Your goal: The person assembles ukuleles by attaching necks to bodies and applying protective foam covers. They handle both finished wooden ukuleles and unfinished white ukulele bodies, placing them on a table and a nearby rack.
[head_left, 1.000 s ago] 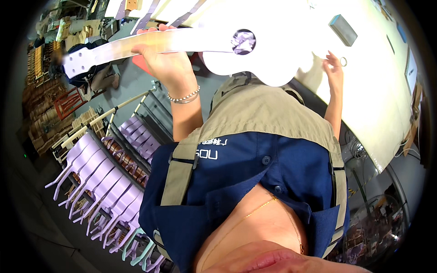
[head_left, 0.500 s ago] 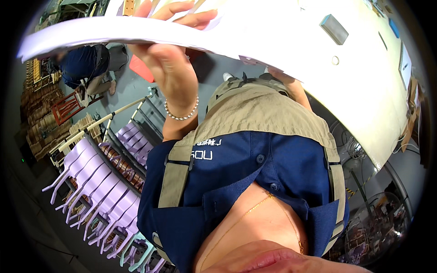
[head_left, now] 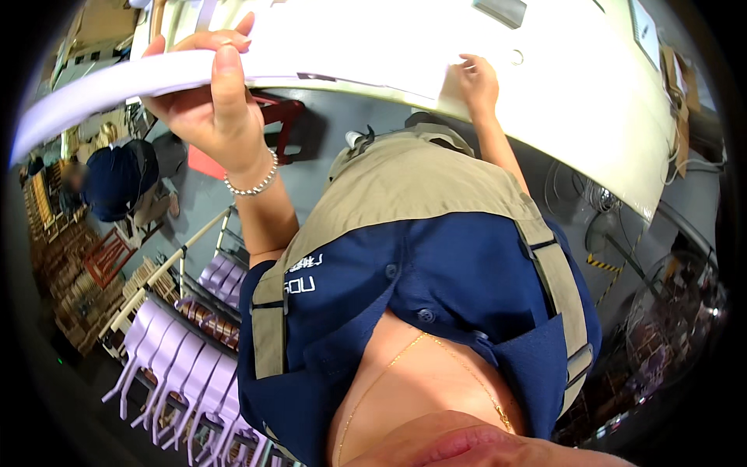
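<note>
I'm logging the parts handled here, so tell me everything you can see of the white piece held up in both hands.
The white guitar-shaped body is a flat, smooth, pale piece, wood or plastic by its look, held edge-on across the top of the view. Its narrow neck end sweeps out to the left, and its wide body lies to the right. The left hand grips the neck with the thumb over its lower edge. The right hand touches the wide part from below.

The white guitar-shaped panel (head_left: 350, 58) now lies flat edge-on over the left hand (head_left: 206, 101) (thumb clamped up its rim), right hand (head_left: 475, 78) pressing underneath.
</note>
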Demonstrator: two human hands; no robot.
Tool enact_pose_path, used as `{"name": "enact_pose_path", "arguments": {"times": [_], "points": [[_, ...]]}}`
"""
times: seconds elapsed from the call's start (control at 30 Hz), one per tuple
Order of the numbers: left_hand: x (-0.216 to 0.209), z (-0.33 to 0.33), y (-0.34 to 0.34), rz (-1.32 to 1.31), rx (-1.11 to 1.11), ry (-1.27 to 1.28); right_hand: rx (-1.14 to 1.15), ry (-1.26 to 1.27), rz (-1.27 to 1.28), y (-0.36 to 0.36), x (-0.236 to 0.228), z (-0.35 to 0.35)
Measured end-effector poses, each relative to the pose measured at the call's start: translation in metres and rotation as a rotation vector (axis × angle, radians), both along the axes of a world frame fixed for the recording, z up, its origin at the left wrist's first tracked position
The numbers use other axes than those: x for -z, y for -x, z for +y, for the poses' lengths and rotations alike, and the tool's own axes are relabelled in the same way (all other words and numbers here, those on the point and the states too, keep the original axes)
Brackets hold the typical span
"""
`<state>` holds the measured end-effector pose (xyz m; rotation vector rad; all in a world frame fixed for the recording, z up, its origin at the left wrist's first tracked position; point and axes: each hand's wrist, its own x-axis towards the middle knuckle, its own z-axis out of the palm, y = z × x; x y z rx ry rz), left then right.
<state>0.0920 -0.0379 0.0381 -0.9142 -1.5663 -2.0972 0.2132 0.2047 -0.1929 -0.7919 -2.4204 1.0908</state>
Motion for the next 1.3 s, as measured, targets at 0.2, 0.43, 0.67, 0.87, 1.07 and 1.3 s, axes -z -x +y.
{"name": "enact_pose_path", "arguments": {"times": [0.2,0.43,0.67,0.87,1.07,1.3], "points": [[0.006,0.016,0.027,0.007,0.125,0.13,0.409,-0.657,-0.487,-0.006,-0.009,0.069],[-0.008,0.031,0.024,0.352,-0.048,0.401,-0.032,0.381,0.273,0.024,-0.057,0.042],[-0.028,0.022,0.013,0.371,-0.052,0.682,-0.656,0.121,0.724,0.036,-0.201,-0.038],[-0.028,0.02,0.005,0.34,-0.006,0.719,-0.7,-0.089,0.78,0.04,-0.225,-0.049],[-0.025,0.02,-0.002,0.283,-0.005,0.67,-0.373,-0.07,0.624,0.041,-0.227,-0.062],[-0.015,0.021,-0.007,0.204,0.034,0.577,-0.25,-0.294,0.826,0.054,-0.218,-0.078]]}}
